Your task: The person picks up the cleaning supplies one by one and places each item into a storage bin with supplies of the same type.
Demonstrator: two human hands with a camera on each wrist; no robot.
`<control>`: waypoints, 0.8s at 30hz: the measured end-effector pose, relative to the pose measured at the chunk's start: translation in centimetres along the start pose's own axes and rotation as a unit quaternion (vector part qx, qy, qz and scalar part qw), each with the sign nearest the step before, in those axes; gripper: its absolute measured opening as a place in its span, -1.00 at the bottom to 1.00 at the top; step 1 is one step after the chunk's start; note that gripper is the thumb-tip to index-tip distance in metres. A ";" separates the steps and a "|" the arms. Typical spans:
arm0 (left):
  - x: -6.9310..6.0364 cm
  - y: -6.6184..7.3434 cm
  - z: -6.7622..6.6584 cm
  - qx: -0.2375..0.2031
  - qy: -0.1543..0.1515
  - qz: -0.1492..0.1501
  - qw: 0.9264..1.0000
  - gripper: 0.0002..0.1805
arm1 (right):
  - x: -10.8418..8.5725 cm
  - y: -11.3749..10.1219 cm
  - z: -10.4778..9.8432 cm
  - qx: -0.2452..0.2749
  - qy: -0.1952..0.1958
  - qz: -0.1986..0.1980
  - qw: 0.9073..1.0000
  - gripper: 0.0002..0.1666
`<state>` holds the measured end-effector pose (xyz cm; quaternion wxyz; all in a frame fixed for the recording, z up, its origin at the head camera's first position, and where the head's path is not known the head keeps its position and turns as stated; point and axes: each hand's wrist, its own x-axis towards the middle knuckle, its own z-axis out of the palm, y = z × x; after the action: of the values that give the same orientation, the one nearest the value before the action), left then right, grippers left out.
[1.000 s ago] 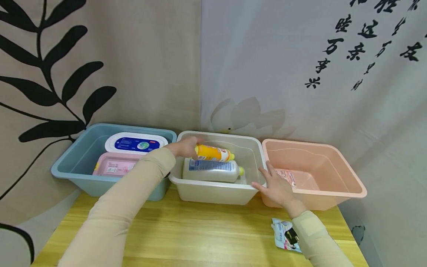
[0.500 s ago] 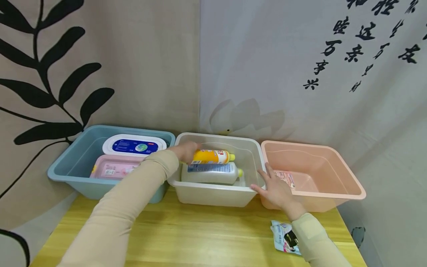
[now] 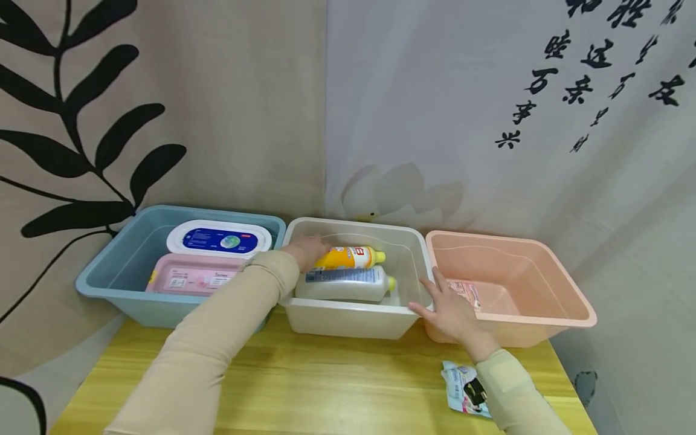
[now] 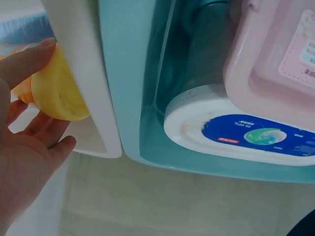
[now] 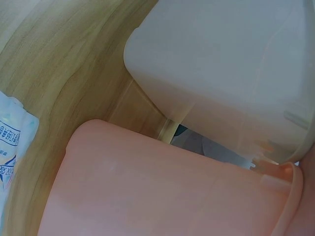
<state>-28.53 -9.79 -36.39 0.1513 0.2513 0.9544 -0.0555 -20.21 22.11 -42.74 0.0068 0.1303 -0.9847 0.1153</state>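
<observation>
Your left hand (image 3: 307, 252) curls thumb and fingers around the base of the orange bottle (image 3: 352, 258), inside the white bin (image 3: 348, 320), on the white bottle's (image 3: 345, 287) far side; your right hand (image 3: 454, 309), fingers spread, touches the bin's right rim.

A blue bin (image 3: 126, 261) holds a pink box (image 3: 193, 275) and white tub (image 3: 220, 238) near a leaf-printed curtain (image 3: 234, 109).

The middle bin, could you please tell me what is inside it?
A yellow bottle, held by the left hand, and a white bottle; anything beneath them is covered.
</observation>
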 end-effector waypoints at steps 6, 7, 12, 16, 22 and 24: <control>0.0 -0.2 0.8 0.016 0.019 0.029 0.999 -0.37 | 0.0 0.0 0.0 -0.003 0.000 0.004 1.000 -0.12; 0.0 -0.3 1.1 0.014 0.026 0.035 0.999 -0.36 | 0.0 0.0 0.0 -0.003 0.000 0.004 1.000 -0.12; 0.0 -1.2 2.2 0.045 0.067 0.064 0.995 -0.37 | 0.0 0.1 -0.1 0.000 0.000 0.003 1.000 -0.12; 0.1 -1.7 2.2 0.065 0.076 0.043 0.994 -0.31 | 0.1 0.0 -0.3 -0.006 0.008 0.000 1.000 -0.12; 0.3 -1.6 1.8 0.055 0.059 0.026 0.996 -0.14 | 0.1 0.0 -0.2 0.001 0.006 0.001 1.000 -0.13; 0.4 -1.5 1.7 0.054 0.056 0.025 0.997 -0.15 | 0.0 0.0 -0.1 0.002 0.003 0.001 1.000 -0.13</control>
<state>-29.12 -11.20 -38.07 0.0850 0.2856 0.9504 -0.0888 -20.24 22.16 -42.62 0.0091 0.1289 -0.9846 0.1176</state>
